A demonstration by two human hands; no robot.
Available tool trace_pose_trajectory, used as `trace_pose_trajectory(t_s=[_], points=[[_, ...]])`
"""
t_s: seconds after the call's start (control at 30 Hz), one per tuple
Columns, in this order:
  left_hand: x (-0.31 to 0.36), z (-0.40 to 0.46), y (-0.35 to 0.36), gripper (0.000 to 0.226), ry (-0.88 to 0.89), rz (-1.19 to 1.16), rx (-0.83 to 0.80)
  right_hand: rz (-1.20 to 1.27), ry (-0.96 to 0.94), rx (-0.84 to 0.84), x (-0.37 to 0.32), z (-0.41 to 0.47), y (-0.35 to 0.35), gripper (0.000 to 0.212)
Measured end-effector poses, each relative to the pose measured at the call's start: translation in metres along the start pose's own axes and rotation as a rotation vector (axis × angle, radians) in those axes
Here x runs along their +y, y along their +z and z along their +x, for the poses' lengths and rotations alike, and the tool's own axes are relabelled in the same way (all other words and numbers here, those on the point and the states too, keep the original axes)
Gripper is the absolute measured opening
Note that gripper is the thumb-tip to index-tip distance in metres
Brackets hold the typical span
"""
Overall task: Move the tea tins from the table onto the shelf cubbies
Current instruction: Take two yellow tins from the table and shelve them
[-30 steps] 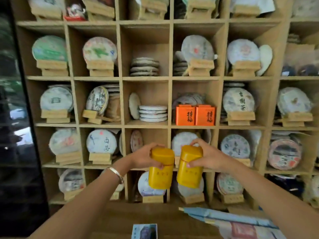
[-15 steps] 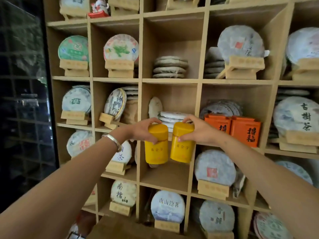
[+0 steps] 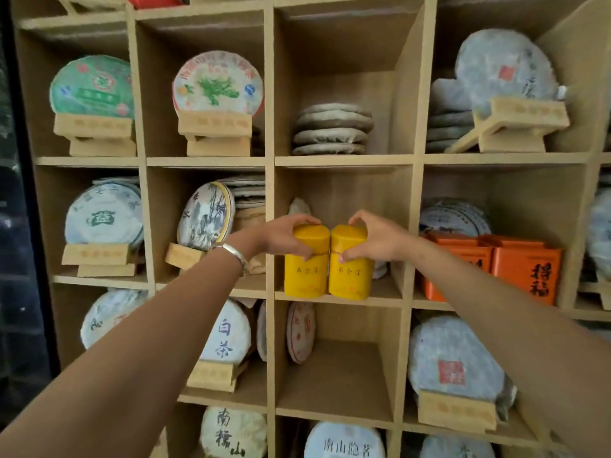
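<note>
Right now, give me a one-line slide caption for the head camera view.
Both hands, left and right, set two yellow tea tins side by side at a shelf cubby's front edge.

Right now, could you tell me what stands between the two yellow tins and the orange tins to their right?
In the head view, only the shelf's upright wooden divider and the right hand gripping the right yellow tin lie between it and the orange tins.

Yellow tea tins (image 3: pixel 327 262), orange boxes (image 3: pixel 509 269)
</note>
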State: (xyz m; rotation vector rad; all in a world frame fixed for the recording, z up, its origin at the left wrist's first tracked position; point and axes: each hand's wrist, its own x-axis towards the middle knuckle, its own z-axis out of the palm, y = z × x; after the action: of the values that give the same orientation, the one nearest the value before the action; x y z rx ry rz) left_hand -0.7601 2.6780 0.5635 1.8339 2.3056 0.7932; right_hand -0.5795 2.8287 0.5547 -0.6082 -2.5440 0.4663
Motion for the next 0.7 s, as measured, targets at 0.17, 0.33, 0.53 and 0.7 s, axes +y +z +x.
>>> trace_pose_trajectory(t_s=[0.17, 0.33, 0.53, 0.7], points=[[-0.020, 0.029, 0.008, 0.075, 0.060, -0.008, -0.067, -0.023, 0.059, 0.046, 0.012, 0.020, 0.015, 0.081], [-0.017, 0.042, 0.017, 0.075, 0.079, 0.138, -0.005, 0.009, 0.104, 0.052, 0.023, 0.031, 0.021, 0.080], [-0.011, 0.040, 0.020, 0.080, 0.156, 0.532, 0.108, -0.054, 0.119, 0.005, 0.019, 0.037, 0.029, 0.086], [-0.005, 0.036, 0.019, 0.076, 0.086, 0.729, 0.101, -0.010, 0.104, 0.121, 0.021, 0.028, 0.044, 0.099]])
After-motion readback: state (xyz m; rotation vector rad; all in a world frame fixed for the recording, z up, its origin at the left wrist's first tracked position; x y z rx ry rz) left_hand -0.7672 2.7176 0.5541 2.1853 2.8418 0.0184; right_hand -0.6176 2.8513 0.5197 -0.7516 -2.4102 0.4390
